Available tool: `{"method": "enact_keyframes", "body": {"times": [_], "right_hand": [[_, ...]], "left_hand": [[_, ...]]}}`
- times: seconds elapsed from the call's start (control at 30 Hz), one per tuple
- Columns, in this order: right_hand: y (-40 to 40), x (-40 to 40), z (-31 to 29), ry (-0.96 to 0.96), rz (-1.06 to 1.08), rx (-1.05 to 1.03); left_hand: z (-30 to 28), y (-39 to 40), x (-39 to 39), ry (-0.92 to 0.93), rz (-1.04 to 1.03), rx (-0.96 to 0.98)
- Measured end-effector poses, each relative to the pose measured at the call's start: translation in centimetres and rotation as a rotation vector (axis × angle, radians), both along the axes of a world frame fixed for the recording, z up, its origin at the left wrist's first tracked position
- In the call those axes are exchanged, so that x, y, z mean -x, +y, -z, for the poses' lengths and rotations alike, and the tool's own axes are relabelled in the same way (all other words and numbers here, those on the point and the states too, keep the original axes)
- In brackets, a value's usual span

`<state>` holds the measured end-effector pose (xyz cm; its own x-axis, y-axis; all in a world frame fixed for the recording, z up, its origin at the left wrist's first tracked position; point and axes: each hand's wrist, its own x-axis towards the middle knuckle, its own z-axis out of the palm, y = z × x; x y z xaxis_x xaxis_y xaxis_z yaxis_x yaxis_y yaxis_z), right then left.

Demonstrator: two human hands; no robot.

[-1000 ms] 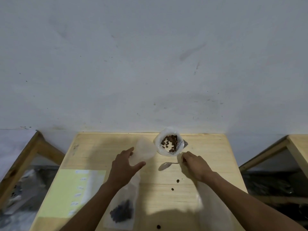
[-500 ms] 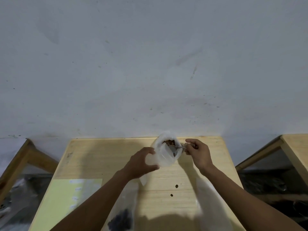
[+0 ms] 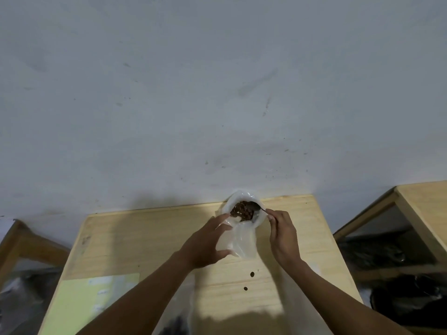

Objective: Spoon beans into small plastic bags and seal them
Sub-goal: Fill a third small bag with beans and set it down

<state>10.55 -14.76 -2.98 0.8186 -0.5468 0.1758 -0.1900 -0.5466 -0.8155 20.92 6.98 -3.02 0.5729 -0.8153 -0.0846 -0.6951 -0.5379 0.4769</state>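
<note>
Gripping a spoon (image 3: 256,207) over the beans (image 3: 242,211), right hand (image 3: 283,234); left hand (image 3: 205,245) pinching small bag (image 3: 242,243).

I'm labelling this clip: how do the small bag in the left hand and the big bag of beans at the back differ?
The small bag is held off the table by the left hand; the big bag stands on the table unsupported. The small bag looks empty; the big bag holds brown beans, with the spoon from the right hand dipped in. Both are translucent plastic.
</note>
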Motion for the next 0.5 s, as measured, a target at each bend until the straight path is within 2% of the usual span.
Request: {"method": "enact_keyframes", "body": {"times": [0.07, 0.23, 0.4, 0.5], "right_hand": [[0.1, -0.3, 0.6, 0.027, 0.095, -0.08], [0.9, -1.2, 0.9, 0.125, 0.266, -0.438], [0.8, -1.9, 1.2, 0.261, 0.243, -0.648], [0.7, -1.9, 0.5, 0.27, 0.25, -0.744]], "left_hand": [[0.1, 0.0, 0.2, -0.01, 0.006, 0.002], [0.1, -0.8, 0.8, 0.015, 0.013, 0.046], [0.5, -1.6, 1.1, 0.052, -0.023, 0.058], [0.7, -1.4, 1.2, 0.028, -0.037, 0.061]]}}
